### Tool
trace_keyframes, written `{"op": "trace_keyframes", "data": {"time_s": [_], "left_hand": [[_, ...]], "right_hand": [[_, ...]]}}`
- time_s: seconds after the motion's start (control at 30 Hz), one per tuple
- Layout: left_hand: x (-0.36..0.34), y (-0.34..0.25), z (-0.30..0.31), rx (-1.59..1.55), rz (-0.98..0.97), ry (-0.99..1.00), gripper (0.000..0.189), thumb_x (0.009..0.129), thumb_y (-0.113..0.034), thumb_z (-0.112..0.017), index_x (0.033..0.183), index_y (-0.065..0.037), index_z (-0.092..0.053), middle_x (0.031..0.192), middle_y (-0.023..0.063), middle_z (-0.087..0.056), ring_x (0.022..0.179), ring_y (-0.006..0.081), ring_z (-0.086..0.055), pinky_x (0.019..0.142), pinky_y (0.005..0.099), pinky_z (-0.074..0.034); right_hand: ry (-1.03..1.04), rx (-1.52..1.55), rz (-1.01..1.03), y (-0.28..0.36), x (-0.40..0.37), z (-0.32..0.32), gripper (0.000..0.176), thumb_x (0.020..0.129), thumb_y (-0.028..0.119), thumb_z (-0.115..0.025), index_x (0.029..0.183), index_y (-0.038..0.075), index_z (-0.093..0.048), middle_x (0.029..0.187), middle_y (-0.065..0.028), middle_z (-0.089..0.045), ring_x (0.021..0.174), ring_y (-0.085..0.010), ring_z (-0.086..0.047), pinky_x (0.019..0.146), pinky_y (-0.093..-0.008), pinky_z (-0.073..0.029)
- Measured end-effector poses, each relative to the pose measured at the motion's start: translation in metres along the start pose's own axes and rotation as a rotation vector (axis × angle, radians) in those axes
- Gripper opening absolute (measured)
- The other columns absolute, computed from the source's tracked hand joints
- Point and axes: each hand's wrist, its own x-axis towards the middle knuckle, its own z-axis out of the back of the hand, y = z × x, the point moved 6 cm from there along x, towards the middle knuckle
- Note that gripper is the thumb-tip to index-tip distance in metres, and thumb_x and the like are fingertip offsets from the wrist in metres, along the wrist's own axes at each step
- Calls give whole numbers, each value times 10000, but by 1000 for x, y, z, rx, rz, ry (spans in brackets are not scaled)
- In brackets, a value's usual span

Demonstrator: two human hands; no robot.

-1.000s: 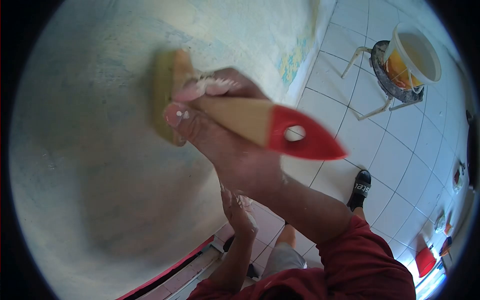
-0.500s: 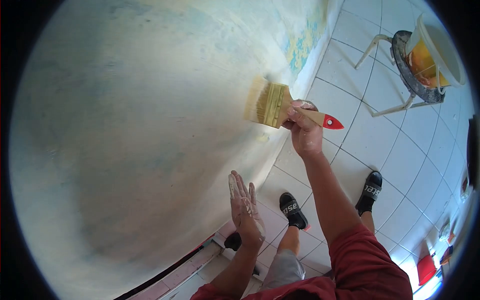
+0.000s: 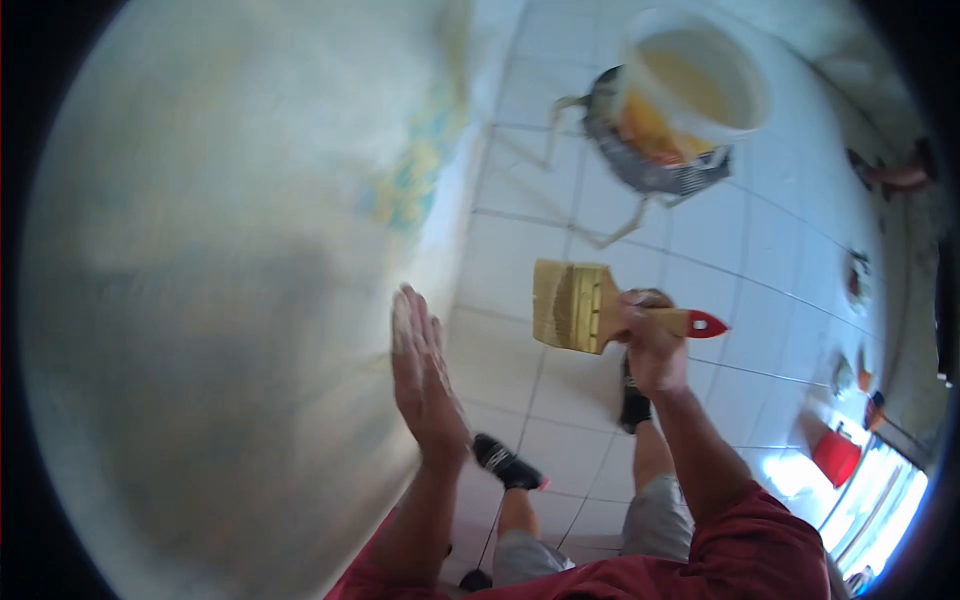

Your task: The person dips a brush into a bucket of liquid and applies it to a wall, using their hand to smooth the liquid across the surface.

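My right hand [image 3: 652,350] grips a wide paintbrush [image 3: 585,308] by its wooden handle, which ends in a red tip. The bristles point left and hang in the air over the tiled floor, away from the wall [image 3: 200,260]. My left hand [image 3: 422,382] is flat with fingers together and spread upward, its palm facing the pale, patchy wall and close to it; contact cannot be told. Paint specks show on both hands.
A white bucket [image 3: 700,85] of yellowish liquid sits on a metal stand [image 3: 640,165] on the white tiled floor [image 3: 760,260]. My feet in black sandals [image 3: 507,463] stand below. A red container [image 3: 838,456] and small items lie at the right edge.
The brush has come off the wall and moved right, out over the floor. My left hand has risen along the wall. The view has swung toward the bucket.
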Motion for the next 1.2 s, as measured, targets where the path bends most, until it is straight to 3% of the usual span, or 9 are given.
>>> {"op": "trace_keyframes", "data": {"time_s": [0.13, 0.3, 0.4, 0.6, 0.73, 0.87, 1.0, 1.1, 1.2], "left_hand": [[76, -22, -120, 80, -188, 216, 575, 966, -130, -455, 1468, 48, -236, 1539, 211, -243, 1434, 328, -230, 1161, 433, -186], [134, -29, -260, 574, -404, 376, 657, 910, -268, -585, 1403, 92, -344, 1476, 345, -251, 1404, 416, -261, 1113, 414, -303], [149, 1, -295, 757, -242, 359, 698, 903, -295, -585, 1413, 98, -314, 1491, 329, -230, 1406, 420, -244, 1125, 412, -299], [147, 16, -304, 765, -311, 306, 723, 871, -252, -646, 1404, 105, -312, 1486, 336, -238, 1402, 420, -252, 1129, 408, -286], [144, 21, -302, 616, -477, 255, 819, 861, -280, -672, 1451, 78, -231, 1494, 339, -210, 1405, 419, -246, 1128, 406, -290], [135, 31, -296, 492, -410, 139, 932, 810, -270, -687, 1468, 84, -129, 1507, 344, -157, 1390, 457, -243, 1140, 429, -257], [121, 24, -290, 450, -374, 68, 843, 832, -209, -634, 1451, 105, -155, 1483, 349, -216, 1376, 444, -286, 1126, 436, -279], [108, 26, -279, 328, -295, 119, 752, 847, -183, -609, 1425, 115, -229, 1421, 348, -336, 1338, 430, -365, 1107, 434, -314], [73, 20, -243, 291, -440, 119, 578, 885, -134, -587, 1368, 99, -371, 1306, 306, -503, 1258, 400, -484, 1065, 407, -376]], "right_hand": [[193, 47, 532, 209, 21, 13, 297, 863, 123, -611, 1120, -1, -531, 1115, -126, -554, 1093, -216, -543, 959, -381, -454], [66, -636, 819, 366, 87, -30, 300, 876, 142, -594, 1122, -28, -616, 1202, -106, -610, 1022, -186, -616, 840, -317, -516], [462, -805, 620, 353, 174, -38, 235, 836, 169, -671, 1029, 37, -675, 1042, -37, -667, 916, -131, -626, 811, -278, -498], [528, -1548, 303, 286, 219, -55, 322, 771, 200, -718, 1063, 74, -672, 1032, -82, -673, 966, -189, -619, 866, -330, -485], [620, -1772, 151, 234, 277, -24, 402, 819, 508, -626, 928, 125, -683, 834, -98, -680, 707, -220, -624, 695, -380, -490], [593, -1394, -191, 247, 265, -24, 347, 868, 212, -668, 1182, 73, -620, 1094, -15, -652, 964, -113, -621, 832, -255, -509], [619, -1351, 640, 307, 240, -13, 355, 957, 207, -526, 1277, 54, -557, 1368, -52, -514, 1234, -193, -497, 1046, -362, -402], [569, -461, 265, 319, 204, -46, 322, 707, 147, -743, 997, 23, -676, 1040, -137, -667, 915, -262, -676, 803, -380, -585], [469, 66, 282, 314, 171, -29, 310, 733, 132, -712, 1009, 2, -663, 1010, -149, -675, 880, -270, -686, 770, -383, -598]]}}
